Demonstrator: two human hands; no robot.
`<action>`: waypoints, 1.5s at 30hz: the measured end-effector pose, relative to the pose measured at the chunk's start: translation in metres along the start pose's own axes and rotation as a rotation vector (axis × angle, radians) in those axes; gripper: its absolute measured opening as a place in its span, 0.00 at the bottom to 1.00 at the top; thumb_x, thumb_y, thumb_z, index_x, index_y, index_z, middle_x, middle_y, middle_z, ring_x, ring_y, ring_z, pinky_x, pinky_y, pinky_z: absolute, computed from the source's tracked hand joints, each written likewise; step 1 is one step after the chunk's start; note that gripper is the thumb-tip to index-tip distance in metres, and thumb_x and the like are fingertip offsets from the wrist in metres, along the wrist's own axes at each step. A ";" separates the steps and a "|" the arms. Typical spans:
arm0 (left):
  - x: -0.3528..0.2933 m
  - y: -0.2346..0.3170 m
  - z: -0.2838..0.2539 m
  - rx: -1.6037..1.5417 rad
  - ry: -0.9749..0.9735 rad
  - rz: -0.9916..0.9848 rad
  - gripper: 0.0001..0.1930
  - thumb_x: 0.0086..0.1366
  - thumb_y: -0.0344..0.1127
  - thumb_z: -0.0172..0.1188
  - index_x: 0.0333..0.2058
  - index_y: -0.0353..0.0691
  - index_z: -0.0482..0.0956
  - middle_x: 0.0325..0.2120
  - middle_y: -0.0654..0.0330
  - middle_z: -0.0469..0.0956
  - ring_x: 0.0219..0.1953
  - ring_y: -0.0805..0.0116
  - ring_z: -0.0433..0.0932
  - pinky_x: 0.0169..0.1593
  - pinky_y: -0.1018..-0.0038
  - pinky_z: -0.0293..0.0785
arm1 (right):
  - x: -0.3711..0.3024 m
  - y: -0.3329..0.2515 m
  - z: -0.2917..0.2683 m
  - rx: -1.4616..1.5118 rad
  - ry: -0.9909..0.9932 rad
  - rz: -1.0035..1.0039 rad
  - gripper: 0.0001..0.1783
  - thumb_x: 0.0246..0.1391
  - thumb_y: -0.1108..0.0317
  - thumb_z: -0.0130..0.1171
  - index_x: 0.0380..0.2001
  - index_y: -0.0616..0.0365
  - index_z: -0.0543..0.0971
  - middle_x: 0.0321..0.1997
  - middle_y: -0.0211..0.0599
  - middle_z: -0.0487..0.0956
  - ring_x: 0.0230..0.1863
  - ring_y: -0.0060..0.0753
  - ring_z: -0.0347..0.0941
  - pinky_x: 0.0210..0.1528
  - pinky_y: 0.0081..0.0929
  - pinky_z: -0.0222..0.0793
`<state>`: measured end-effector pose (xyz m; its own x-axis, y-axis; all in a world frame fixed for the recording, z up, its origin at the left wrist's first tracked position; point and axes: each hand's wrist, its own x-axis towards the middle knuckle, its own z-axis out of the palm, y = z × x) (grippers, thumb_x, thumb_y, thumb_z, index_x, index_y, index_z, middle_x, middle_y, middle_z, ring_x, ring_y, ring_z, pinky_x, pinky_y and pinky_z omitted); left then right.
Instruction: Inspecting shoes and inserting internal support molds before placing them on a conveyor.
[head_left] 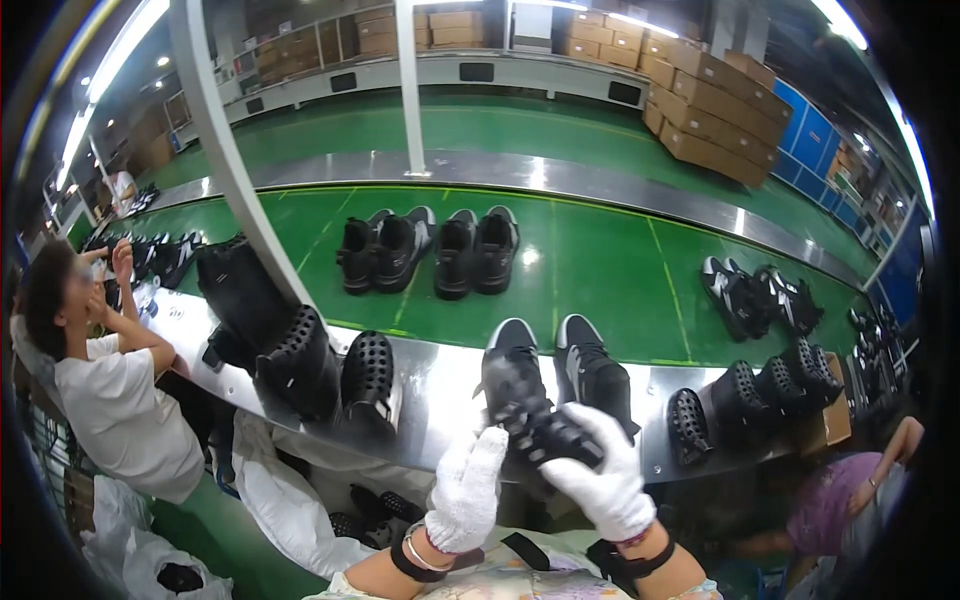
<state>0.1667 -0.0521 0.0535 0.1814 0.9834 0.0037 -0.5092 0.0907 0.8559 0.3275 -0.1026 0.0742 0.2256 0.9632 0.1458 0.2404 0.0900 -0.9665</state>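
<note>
Both my hands wear white knitted gloves and meet over the metal edge in front of me. My right hand (605, 475) grips a black plastic shoe tree (545, 425), blurred by motion. The fingers of my left hand (468, 490) are bent against its left side. Just beyond stand two black-and-grey sneakers, toes pointing away: the left sneaker (512, 340) is partly hidden by the shoe tree, and the right sneaker (592, 375) is beside it. A black shoe tree with round holes (368, 375) stands farther left on the metal ledge.
Two pairs of sneakers (430, 250) stand on the green belt (600, 270), with more sneakers (745, 295) to the right. Black shoe trees (740, 395) line the ledge at right, near a carton (828, 420). A slanted white post (235, 150) rises at left. People (130, 410) flank me.
</note>
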 end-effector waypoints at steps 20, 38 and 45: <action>0.101 -0.045 -0.009 1.572 -0.475 0.675 0.18 0.50 0.40 0.71 0.41 0.47 0.83 0.30 0.57 0.82 0.39 0.53 0.80 0.51 0.56 0.71 | -0.003 -0.005 -0.082 -0.552 -0.293 0.181 0.32 0.56 0.41 0.64 0.47 0.61 0.77 0.35 0.47 0.83 0.39 0.43 0.82 0.42 0.36 0.77; 0.121 -0.041 -0.036 1.163 -0.526 0.549 0.10 0.55 0.28 0.68 0.37 0.35 0.85 0.34 0.51 0.84 0.39 0.53 0.84 0.48 0.64 0.78 | 0.050 0.036 -0.003 -0.627 -0.157 -0.070 0.37 0.49 0.48 0.69 0.52 0.68 0.72 0.50 0.59 0.73 0.54 0.57 0.73 0.55 0.43 0.73; 0.099 -0.049 -0.024 1.296 -0.618 0.790 0.11 0.49 0.27 0.68 0.33 0.39 0.80 0.27 0.53 0.78 0.36 0.49 0.79 0.42 0.57 0.74 | 0.058 0.050 0.001 -0.594 -0.210 0.036 0.32 0.51 0.56 0.67 0.54 0.67 0.71 0.51 0.57 0.74 0.55 0.60 0.73 0.59 0.41 0.71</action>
<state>0.1900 0.0449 -0.0003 0.6850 0.4816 0.5466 0.3126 -0.8721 0.3766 0.3511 -0.0419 0.0342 0.0677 0.9976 0.0129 0.7328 -0.0409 -0.6792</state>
